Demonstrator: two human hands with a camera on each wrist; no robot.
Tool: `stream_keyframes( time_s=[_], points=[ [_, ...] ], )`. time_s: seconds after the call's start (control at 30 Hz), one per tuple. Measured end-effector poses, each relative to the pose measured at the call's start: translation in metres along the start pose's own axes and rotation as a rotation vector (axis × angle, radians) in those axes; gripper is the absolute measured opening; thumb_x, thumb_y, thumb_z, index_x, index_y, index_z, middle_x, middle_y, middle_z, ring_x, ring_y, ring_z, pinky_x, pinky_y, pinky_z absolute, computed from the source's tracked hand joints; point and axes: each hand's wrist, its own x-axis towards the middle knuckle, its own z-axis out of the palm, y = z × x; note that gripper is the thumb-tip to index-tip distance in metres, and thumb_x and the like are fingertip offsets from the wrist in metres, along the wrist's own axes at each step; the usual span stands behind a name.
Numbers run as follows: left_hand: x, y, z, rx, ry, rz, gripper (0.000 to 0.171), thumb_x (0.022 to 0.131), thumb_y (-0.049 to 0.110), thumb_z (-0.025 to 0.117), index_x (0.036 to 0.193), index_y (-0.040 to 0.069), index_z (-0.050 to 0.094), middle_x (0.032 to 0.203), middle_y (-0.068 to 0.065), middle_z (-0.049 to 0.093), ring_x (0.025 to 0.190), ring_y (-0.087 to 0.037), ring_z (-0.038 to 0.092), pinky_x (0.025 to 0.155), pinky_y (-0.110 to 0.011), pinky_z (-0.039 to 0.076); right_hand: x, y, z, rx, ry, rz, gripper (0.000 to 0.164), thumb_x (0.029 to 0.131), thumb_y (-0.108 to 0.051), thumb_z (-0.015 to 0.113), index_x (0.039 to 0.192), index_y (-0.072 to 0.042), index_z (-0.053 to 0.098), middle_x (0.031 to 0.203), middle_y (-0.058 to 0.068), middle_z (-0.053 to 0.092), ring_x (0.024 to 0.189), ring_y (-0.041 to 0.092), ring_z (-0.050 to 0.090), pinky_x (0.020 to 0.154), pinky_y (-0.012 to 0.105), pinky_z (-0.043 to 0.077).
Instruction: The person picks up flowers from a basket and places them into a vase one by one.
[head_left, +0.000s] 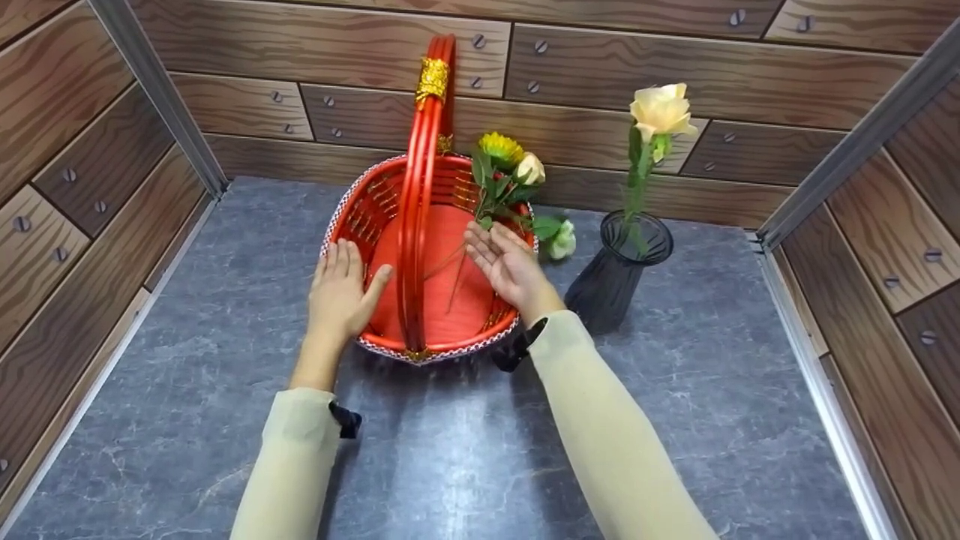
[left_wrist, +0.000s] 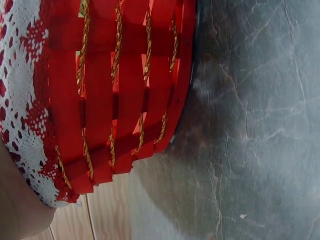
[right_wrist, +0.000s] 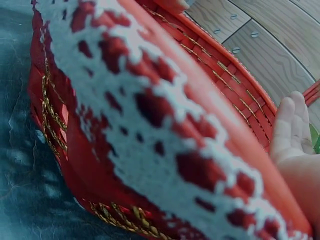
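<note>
A red basket (head_left: 457, 300) with lace trim and a tall arched handle (head_left: 415, 225) stands on the grey floor. My left hand (head_left: 341, 292) lies over its left rim, fingers straight and thumb spread. Over the right part of the basket, my right hand (head_left: 510, 270) has its palm up and its fingers loosely extended, near the flower stems. A yellow flower (head_left: 501, 150), a cream rose (head_left: 530, 169) and a pale green-white flower (head_left: 562, 240) lean at the back right rim. In the right wrist view, lace trim (right_wrist: 150, 130) fills the middle and the right hand (right_wrist: 295, 145) shows at the side.
Right of the basket stands a dark glass vase (head_left: 607, 292) holding a single peach rose (head_left: 664, 111). Wood-patterned panels (head_left: 600, 67) enclose the back and both sides. Bare grey floor (head_left: 450, 465) lies in front of the basket.
</note>
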Motion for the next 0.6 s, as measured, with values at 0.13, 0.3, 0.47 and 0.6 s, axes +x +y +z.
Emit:
stream_keyframes(
  time_s=[0.13,0.3,0.47,0.6],
  points=[
    [0.0002,-0.0001,-0.0006,0.004,0.001,-0.002,0.090,0.101,0.066,0.021,0.156,-0.007,0.018,0.164,-0.025,0.014,0.153,-0.038,0.007,0.125,-0.047,0.002,0.0008,-0.0002,0.0009,0.010,0.028,-0.012,0.048,0.106,-0.005,0.043,0.152,-0.008,0.029,0.107,0.011,0.073,0.098,0.023,0.071,0.096,0.035,0.055],
    [0.0003,-0.0015,-0.0007,0.003,0.007,0.000,0.093,0.101,0.068,0.019,0.156,-0.007,0.018,0.163,-0.025,0.015,0.153,-0.038,0.007,0.125,-0.047,0.002,0.0029,0.0013,0.0026,0.003,0.050,0.012,0.034,0.107,-0.015,0.043,0.140,-0.006,0.038,0.129,0.018,0.065,0.117,0.028,0.064,0.104,0.037,0.050],
    [0.0002,-0.0001,-0.0011,-0.002,0.007,-0.004,0.091,0.101,0.066,0.022,0.156,-0.007,0.019,0.163,-0.025,0.015,0.153,-0.038,0.007,0.125,-0.046,0.002,0.0040,0.0012,0.0031,-0.009,0.087,0.062,0.046,0.108,-0.027,0.042,0.151,-0.014,0.032,0.155,0.019,0.042,0.141,0.032,0.044,0.113,0.040,0.041],
    [-0.0003,0.0004,-0.0007,-0.012,0.007,-0.003,0.092,0.101,0.067,0.021,0.156,-0.006,0.017,0.164,-0.024,0.015,0.154,-0.037,0.007,0.125,-0.047,0.002,0.0075,-0.0010,0.0032,0.023,0.151,0.111,0.057,0.106,-0.038,0.047,0.157,-0.022,0.027,0.157,0.016,0.037,0.145,0.033,0.037,0.118,0.043,0.033]
  ],
)
